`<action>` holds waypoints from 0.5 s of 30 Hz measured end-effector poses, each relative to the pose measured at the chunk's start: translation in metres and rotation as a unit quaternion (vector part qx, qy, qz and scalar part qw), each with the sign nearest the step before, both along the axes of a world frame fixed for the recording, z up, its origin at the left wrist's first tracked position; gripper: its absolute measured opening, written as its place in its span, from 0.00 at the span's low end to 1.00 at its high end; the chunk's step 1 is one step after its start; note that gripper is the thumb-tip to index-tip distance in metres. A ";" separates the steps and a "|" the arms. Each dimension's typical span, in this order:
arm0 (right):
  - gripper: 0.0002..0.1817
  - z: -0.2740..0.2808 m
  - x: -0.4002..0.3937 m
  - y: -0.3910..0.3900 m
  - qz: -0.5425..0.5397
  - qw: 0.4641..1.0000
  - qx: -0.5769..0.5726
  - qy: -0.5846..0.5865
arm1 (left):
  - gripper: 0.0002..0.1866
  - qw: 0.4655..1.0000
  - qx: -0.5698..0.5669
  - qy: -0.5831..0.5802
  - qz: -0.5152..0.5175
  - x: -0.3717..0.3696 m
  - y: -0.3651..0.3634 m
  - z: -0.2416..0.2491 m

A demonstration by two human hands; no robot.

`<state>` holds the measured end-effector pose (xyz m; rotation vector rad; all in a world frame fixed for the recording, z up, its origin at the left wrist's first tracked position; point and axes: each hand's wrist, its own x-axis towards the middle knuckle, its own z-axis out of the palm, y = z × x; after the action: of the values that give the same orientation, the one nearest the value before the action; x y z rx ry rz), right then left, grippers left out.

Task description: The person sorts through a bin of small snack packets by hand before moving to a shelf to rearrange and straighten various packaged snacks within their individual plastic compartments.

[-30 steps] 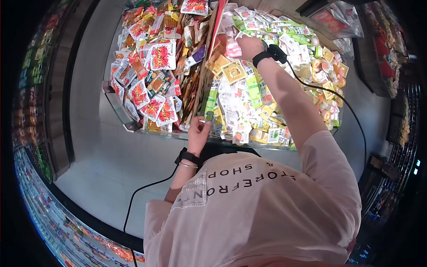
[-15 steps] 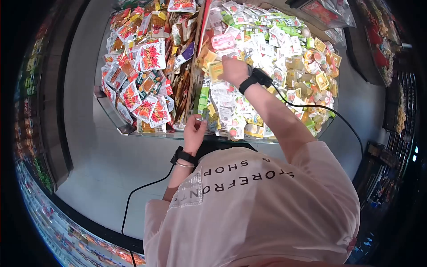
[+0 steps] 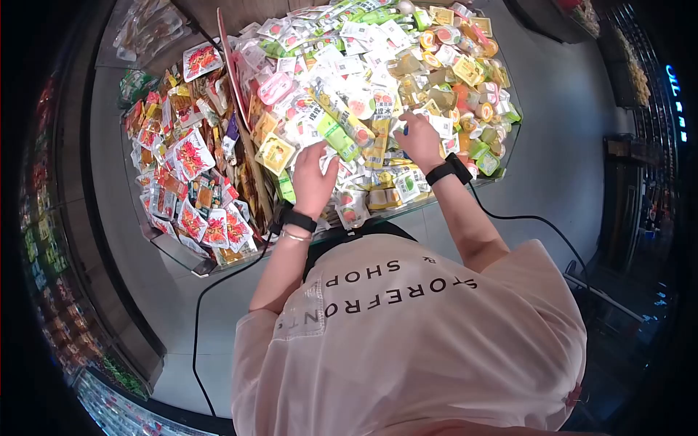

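My left hand [image 3: 315,178] is over the near edge of the packet pile, thumb and fingers apart with nothing between them. Beside it lie a yellow square pack [image 3: 275,153] and a green packet [image 3: 337,138]. My right hand [image 3: 422,140] is above the middle of the pile with bent fingers, near a yellow stick packet [image 3: 378,138]; whether its fingertips grip anything is unclear. A pink oval pack [image 3: 275,89] rests farther back on the white packets.
A divider [image 3: 234,80] separates the pile from red and white snack packs [image 3: 192,155] on the left. Round jelly cups [image 3: 448,35] lie at right. The bin has a glass rim [image 3: 407,211]. A black cable [image 3: 520,219] trails from each wrist.
The view has turned and shifted, so the bin appears farther left. My right hand has left the yellow pack and moved right and nearer. My left hand has moved in over the pile.
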<state>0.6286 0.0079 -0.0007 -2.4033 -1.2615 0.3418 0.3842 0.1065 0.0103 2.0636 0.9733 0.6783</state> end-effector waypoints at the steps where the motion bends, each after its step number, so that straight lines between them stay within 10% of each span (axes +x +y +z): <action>1: 0.21 -0.004 0.009 -0.013 -0.009 0.999 -0.035 -0.006 | 0.23 0.996 0.079 0.023 -0.019 0.020 0.010 0.005; 7: 0.36 -0.007 0.014 -0.014 -0.052 0.988 -0.144 -0.007 | 0.31 0.965 0.193 0.108 -0.137 0.127 0.054 -0.018; 9: 0.38 0.000 0.016 -0.004 -0.039 0.982 -0.187 0.012 | 0.36 0.911 0.219 0.306 -0.167 0.145 0.056 -0.023; 15: 0.36 -0.014 0.017 0.003 -0.004 0.982 -0.191 -0.010 | 0.34 0.905 0.115 0.370 -0.177 0.164 0.068 -0.013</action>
<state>0.6458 0.0105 -0.0148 -2.7322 -1.2908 0.6067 0.5480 0.1741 -0.0031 2.6904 0.8837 -0.2319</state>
